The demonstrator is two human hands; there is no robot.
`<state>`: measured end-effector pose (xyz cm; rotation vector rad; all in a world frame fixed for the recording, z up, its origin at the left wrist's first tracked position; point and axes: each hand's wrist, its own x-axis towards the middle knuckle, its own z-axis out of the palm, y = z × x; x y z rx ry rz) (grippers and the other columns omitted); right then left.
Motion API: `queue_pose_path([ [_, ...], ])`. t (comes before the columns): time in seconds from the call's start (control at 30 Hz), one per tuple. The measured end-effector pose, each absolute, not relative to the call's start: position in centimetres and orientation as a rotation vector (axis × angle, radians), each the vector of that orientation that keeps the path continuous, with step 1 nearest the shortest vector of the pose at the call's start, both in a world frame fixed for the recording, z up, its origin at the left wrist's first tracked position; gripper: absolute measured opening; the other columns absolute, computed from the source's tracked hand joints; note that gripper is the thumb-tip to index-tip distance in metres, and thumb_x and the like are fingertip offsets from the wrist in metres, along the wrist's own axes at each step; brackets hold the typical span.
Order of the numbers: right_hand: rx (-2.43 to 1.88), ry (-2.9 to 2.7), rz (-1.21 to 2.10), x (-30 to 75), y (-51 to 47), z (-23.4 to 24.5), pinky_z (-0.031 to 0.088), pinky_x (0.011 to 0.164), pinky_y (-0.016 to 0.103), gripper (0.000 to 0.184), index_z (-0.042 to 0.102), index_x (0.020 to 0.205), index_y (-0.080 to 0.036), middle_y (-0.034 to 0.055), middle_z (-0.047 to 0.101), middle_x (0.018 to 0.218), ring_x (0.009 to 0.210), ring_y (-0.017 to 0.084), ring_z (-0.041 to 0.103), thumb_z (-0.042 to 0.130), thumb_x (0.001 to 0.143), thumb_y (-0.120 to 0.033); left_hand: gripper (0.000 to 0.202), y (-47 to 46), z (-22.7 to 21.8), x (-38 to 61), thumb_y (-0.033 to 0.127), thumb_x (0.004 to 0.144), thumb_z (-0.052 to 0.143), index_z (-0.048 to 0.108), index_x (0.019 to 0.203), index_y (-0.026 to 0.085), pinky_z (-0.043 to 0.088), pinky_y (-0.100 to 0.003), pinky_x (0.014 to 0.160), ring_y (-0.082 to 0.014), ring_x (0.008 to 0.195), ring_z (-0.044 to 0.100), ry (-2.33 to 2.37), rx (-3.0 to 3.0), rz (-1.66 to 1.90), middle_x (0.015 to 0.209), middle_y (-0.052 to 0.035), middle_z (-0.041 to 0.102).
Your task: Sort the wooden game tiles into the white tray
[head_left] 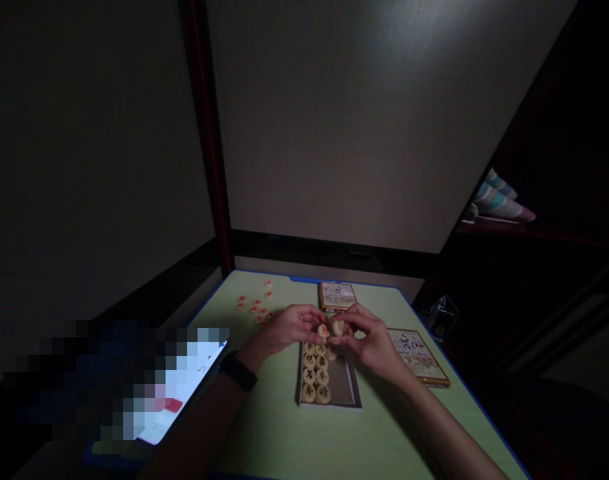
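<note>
In the head view, the left hand (300, 323) pinches a red-marked disc (323, 331) and the right hand (368, 335) a second disc (338, 327), both over the far part of a shallow tray (341, 381) on the green counter (264, 427). Black-marked discs (309, 375) line the tray's left side; loose red discs (257, 303) lie left of the hands.

Two red-marked discs (323, 331) — held near a tray (342, 383).

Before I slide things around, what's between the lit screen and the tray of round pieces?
In the head view, the left forearm with its black wristband, then green tabletop up to the tray.
</note>
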<state>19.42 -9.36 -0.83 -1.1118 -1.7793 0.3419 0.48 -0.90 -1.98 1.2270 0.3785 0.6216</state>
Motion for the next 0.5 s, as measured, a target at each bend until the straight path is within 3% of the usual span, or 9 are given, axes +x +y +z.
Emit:
queue_pose_path([
  [0.27,-1.053,-1.940,0.321,18.51,-9.78,-1.41,0.045,0.063,0.027,0.016,0.071,0.096,-0.020,0.0014,0.055,0.078,0.073,0.015,0.053,0.068,0.082,-0.015,0.057,-1.07,-2.47,0.79,0.015,0.048,0.091,0.063,0.097,0.014,0.049,-0.029,0.080,-0.0144,0.082,0.065,0.350,1.273,0.541,0.090,-0.0034,0.069],
  [0.5,-1.038,-1.942,0.230,18.51,-10.03,-1.23,0.050,0.070,0.031,0.024,0.069,0.108,-0.023,0.0049,0.058,0.091,0.083,0.018,0.057,0.066,0.085,-0.021,0.049,-1.45,-2.25,0.83,0.019,0.054,0.090,0.064,0.095,0.012,0.048,-0.027,0.075,-0.0151,0.081,0.065,0.327,1.239,0.588,0.089,-0.0051,0.069],
])
